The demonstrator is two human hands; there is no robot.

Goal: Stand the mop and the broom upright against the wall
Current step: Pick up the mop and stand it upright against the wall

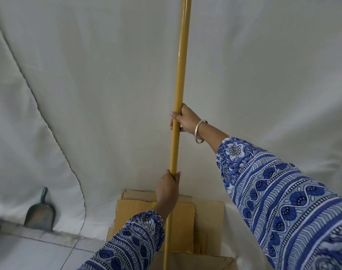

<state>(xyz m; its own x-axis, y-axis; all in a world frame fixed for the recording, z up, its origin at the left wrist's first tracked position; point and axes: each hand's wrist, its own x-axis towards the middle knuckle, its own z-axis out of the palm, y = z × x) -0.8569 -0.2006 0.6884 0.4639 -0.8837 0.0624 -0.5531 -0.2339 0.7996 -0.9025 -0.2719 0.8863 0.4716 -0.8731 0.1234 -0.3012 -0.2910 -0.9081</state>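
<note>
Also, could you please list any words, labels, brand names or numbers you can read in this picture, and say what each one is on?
None can be read.
yellow pole: no lettering visible.
flattened cardboard: no print visible.
dustpan: no label visible.
white sheet behind: plain.

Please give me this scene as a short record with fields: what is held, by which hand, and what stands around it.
held item: yellow pole, nearly upright; its head is not visible, so mop or broom cannot be told
right hand: grips the pole higher up, bangle on the wrist
left hand: grips the pole lower down
backdrop: white cloth hanging behind the pole
below the pole: cardboard boxes
at left: dustpan leaning upright against the cloth, on the tiled floor
sleeves: blue and white pattern
</note>
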